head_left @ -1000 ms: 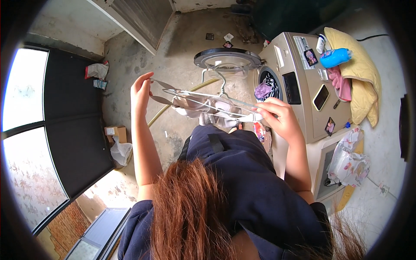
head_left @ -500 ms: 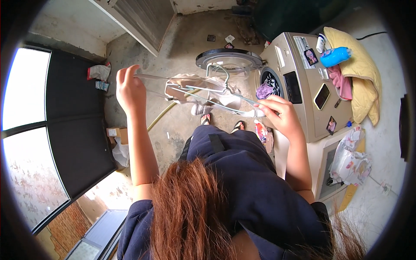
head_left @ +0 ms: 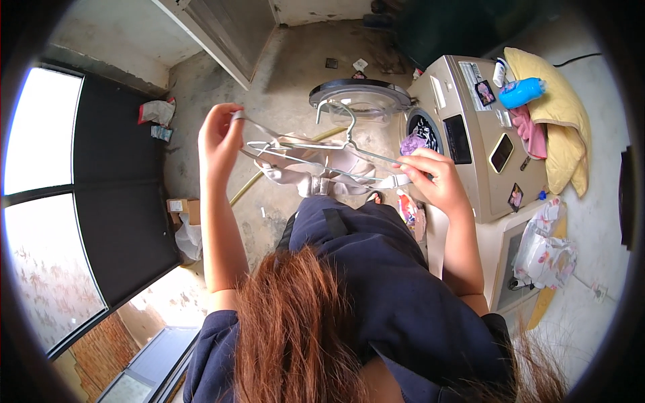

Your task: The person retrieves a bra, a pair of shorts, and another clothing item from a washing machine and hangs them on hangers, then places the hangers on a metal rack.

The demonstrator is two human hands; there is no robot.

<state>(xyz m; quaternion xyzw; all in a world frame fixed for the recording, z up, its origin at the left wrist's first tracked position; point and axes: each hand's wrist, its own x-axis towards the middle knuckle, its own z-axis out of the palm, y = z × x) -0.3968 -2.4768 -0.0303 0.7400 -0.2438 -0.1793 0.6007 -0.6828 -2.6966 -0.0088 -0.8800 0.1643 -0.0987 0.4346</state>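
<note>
A pale beige bra (head_left: 287, 176) hangs in front of me, partly around a thin light-coloured wire hanger (head_left: 352, 124). My left hand (head_left: 218, 138) is closed, pinching one shoulder strap and holding it up, off the hanger's left corner. With my right hand (head_left: 435, 176) I grip the hanger's right end between thumb and fingers; another strap of the bra lies against that end. The hanger's hook points away from me. Beyond my right hand, a washing machine's round door (head_left: 322, 94) stands open, with purple and black-and-white laundry (head_left: 412, 142) in the drum.
On the washing machine (head_left: 478, 178) lie a phone (head_left: 501, 153), a blue bottle (head_left: 521, 93), pink gloves (head_left: 529, 133) and a yellow quilted cloth (head_left: 561, 144). A plastic bag (head_left: 545, 254) sits at the right. A cardboard box (head_left: 191, 211) stands on the left floor, near a yellow hose (head_left: 245, 188).
My left hand has moved right and slightly nearer my right hand, so the stretched strap is slacker. The bra and hanger have spread into clearer view; my right hand stays about in place.
</note>
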